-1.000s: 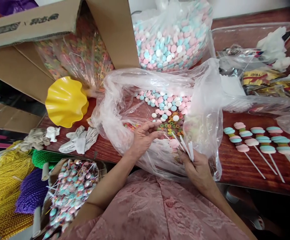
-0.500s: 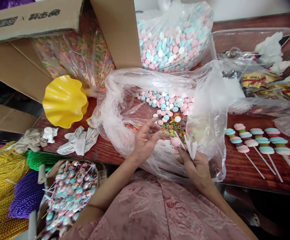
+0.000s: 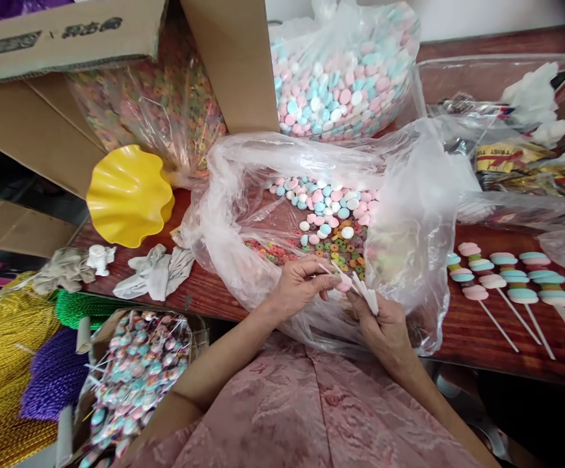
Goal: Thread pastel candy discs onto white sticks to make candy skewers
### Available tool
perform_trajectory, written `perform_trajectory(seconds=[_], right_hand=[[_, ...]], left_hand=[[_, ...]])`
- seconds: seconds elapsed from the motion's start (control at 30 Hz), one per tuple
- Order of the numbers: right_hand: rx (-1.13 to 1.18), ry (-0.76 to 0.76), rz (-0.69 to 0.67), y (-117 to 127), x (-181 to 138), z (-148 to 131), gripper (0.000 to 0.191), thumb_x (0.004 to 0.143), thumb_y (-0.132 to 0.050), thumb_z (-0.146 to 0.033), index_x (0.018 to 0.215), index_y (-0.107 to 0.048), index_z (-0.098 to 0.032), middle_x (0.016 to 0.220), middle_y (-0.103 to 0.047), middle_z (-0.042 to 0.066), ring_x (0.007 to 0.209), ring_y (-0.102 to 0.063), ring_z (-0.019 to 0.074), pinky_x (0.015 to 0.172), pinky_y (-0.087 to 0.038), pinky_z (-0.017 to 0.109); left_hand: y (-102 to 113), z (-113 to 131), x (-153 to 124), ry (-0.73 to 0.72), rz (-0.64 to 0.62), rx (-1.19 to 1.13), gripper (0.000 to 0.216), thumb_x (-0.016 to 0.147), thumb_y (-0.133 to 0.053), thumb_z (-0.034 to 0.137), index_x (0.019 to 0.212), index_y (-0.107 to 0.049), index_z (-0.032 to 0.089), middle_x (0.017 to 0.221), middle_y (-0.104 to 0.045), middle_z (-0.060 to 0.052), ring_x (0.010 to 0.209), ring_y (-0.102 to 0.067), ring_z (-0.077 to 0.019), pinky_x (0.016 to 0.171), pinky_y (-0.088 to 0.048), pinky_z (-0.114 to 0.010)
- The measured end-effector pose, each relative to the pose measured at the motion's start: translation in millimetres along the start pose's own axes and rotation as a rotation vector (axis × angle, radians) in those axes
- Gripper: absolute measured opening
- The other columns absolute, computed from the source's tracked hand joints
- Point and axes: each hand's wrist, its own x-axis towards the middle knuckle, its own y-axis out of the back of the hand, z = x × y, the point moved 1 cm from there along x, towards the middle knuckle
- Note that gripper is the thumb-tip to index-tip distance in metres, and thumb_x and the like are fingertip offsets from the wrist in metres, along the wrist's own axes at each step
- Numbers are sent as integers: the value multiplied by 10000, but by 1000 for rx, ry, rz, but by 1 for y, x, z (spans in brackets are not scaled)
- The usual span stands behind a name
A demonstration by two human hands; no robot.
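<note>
My right hand is closed around several white lollipop sticks that fan out toward the left. A pink button-shaped marshmallow sits among the stick tips between my hands. The fingers of my left hand are pinched together at its left side, partly hiding it. Both hands are over the near side of an open clear plastic bag. In the bag lie pink, blue and white marshmallows and small coloured rings.
Finished-looking marshmallow sticks lie in a row on the table at right. A full marshmallow bag, a cardboard box and a yellow wavy bowl stand behind. Below left is a box of wrapped sticks.
My left hand has moved right and down, its fingers closing at the pink marshmallow beside the sticks. My right hand stays almost in place with the sticks. The view has shifted slightly.
</note>
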Motion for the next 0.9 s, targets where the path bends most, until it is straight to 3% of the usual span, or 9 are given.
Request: perform_trajectory(seconds=[0.2,0.33,0.4,0.47,0.57,0.67,0.77,0.9], right_hand=[[10,-47,16,-1,-5,-4,231,966,-572,-267,772,-670,-189,618,-584,-27,524,-479,112,532,-420,244],[100,-198,124,0,-2,-8,277,949,-621,-375,754,-666,-184,586,-496,-34,537,-427,117,530,-389,258],[158,-298,229,4,1,-9,292,923,-656,-426,762,-679,-184,579,-456,-36,540,-394,117,514,-367,261],[206,-361,307,9,4,-9,310,892,-685,-460,760,-690,-179,563,-425,-39,529,-369,114,484,-335,256],[232,-341,343,12,3,-6,300,870,-707,-452,781,-715,-167,562,-434,-41,522,-383,112,487,-344,255],[218,-291,274,11,-5,1,249,883,-707,-404,791,-736,-174,589,-494,-27,545,-435,125,533,-393,271],[222,-313,277,11,-11,5,246,881,-708,-415,828,-762,-181,600,-535,-15,556,-465,139,542,-411,280],[285,-366,320,15,-5,2,293,854,-725,-441,801,-743,-154,560,-477,-34,520,-421,116,497,-364,257]], left_hand=[[-9,-8,-4,113,-32,-31,401,676,-858,495,735,-737,117,811,-655,-30,580,-587,-81,481,-538,-213],[9,14,10,178,-156,188,401,730,-808,511,864,-768,135,733,-641,-19,601,-574,-107,533,-515,-236],[26,29,27,70,-137,439,313,819,-734,448,947,-781,167,754,-658,-31,637,-570,-125,585,-500,-255],[44,37,47,-153,-54,766,169,814,-715,314,907,-791,196,815,-675,-56,722,-584,-163,688,-508,-299],[60,33,73,-232,-150,1063,67,729,-698,188,691,-752,200,759,-640,-69,738,-577,-199,727,-490,-329],[67,25,88,-175,-252,1085,131,706,-673,185,576,-670,190,652,-582,-42,651,-535,-170,670,-455,-298],[67,28,93,-71,-223,976,163,764,-614,236,620,-646,169,612,-550,-5,597,-484,-132,613,-399,-264],[44,36,100,53,-213,825,199,810,-571,282,672,-619,148,598,-507,28,562,-435,-97,546,-333,-224]])
